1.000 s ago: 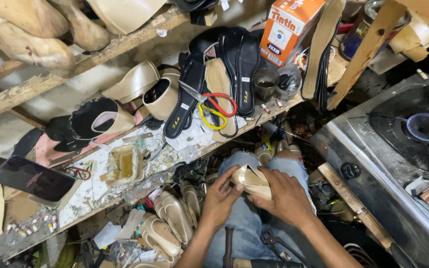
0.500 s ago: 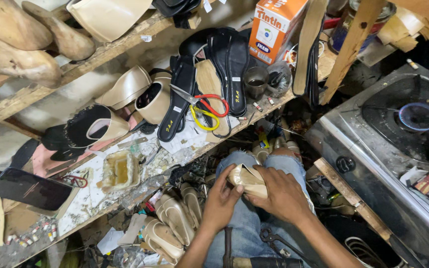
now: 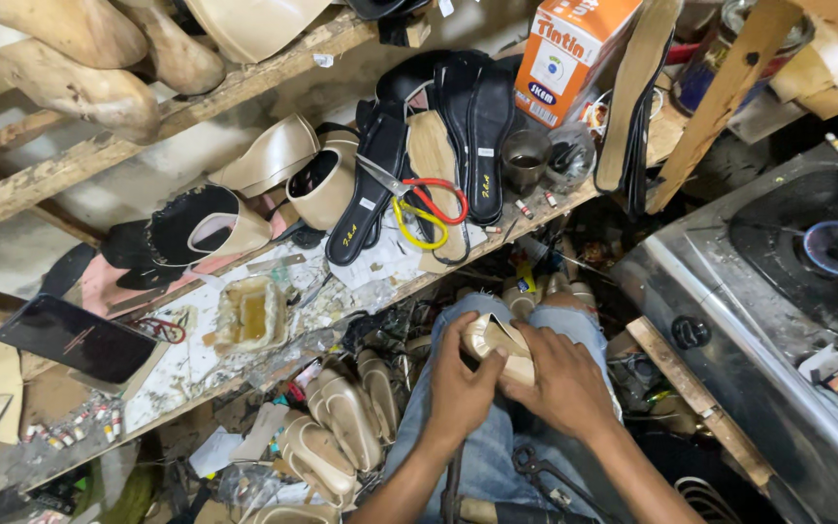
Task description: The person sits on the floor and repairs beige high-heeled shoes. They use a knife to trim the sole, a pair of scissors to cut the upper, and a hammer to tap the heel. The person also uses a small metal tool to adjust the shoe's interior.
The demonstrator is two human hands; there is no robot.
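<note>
Both of my hands grip a beige shoe held over my lap in blue jeans. My left hand clasps its left side with the thumb across the top. My right hand covers the shoe's right and lower part, so much of it is hidden.
A cluttered wooden workbench runs ahead with scissors, black insoles, a glue dish, a dark phone and an orange box. Beige shoes lie beneath it. A gas stove stands at right. Wooden lasts rest above.
My hands and the shoe stay in the same hold over my lap. The view has shifted slightly, with the bench sliding a little up and to the left.
</note>
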